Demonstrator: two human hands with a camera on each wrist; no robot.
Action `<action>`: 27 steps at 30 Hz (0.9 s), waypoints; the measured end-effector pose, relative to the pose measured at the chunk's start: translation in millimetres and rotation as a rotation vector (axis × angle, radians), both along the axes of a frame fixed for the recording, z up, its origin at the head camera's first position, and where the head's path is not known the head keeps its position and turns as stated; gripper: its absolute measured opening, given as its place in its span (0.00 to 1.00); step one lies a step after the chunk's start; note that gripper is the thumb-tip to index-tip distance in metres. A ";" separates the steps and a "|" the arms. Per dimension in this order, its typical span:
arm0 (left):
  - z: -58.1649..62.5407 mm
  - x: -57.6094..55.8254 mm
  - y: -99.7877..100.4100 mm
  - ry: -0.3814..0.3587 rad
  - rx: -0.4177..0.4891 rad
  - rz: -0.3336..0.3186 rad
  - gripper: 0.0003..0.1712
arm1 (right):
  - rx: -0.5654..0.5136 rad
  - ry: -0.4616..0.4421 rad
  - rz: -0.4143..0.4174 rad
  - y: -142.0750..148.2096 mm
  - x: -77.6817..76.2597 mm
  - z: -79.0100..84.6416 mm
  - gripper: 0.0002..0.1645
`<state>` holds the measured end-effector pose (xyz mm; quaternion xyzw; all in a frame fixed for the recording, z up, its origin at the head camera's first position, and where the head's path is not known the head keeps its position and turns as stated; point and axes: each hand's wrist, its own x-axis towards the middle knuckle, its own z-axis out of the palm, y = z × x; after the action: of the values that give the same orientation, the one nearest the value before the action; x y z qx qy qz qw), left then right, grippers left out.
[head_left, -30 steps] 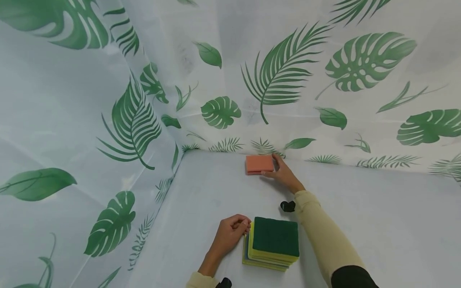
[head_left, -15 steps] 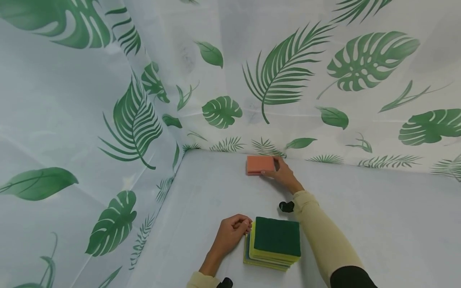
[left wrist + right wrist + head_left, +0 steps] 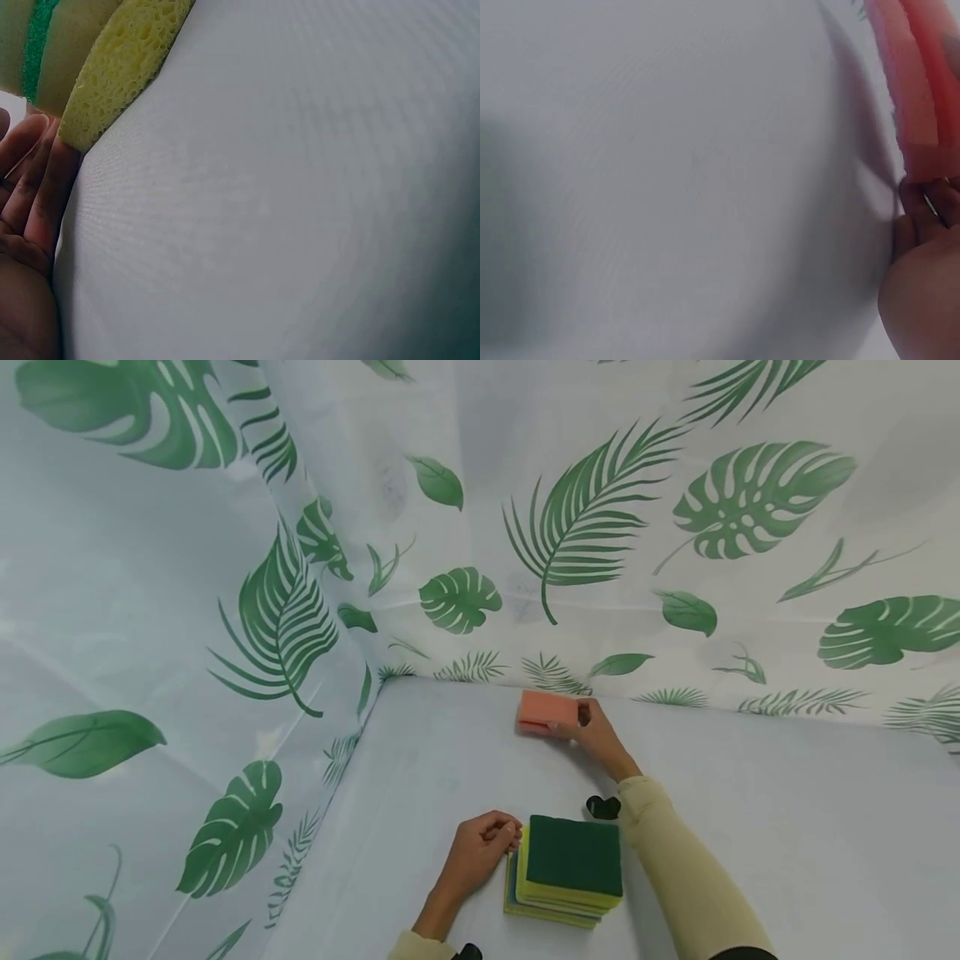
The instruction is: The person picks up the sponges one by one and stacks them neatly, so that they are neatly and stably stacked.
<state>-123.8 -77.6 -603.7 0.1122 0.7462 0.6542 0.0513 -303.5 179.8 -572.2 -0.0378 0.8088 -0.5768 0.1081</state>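
Note:
At the back of the white surface, my right hand [image 3: 597, 737] grips two stacked orange sponges [image 3: 551, 708] by their right end, thumb on the near side and fingers behind. The right wrist view shows the pair tilted, with a slit between the two sponges [image 3: 913, 90] and fingers below them. Nearer to me stands a stack of yellow scouring sponges [image 3: 573, 857] with a dark green pad on top. My left hand [image 3: 480, 850] rests at its left side, fingers loosely bent; in the left wrist view its fingertips meet the edge of a yellow sponge [image 3: 124, 71].
A white sheet with green leaf prints [image 3: 592, 518] rises as a wall behind the surface, and another leaf-printed wall [image 3: 135, 635] stands on the left. A small black object [image 3: 602, 807] shows beside the right cuff, just behind the stack.
My right hand has drawn the orange sponges slightly toward me and to the right, tilting them. The left hand and the yellow stack stay put.

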 end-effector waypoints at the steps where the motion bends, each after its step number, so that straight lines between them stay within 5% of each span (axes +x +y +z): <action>1: -0.2 0.4 0.1 0.001 0.000 -0.002 0.10 | -0.007 -0.003 -0.010 1.5 2.9 1.2 0.50; 27: 0.4 1.7 0.6 -0.006 -0.044 -0.001 0.10 | -0.090 0.073 -0.093 44.2 65.1 58.8 0.43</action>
<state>-122.1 -77.0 -603.3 0.1096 0.7602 0.6378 0.0565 -238.4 224.0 -513.4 -0.0262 0.7863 -0.6152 0.0498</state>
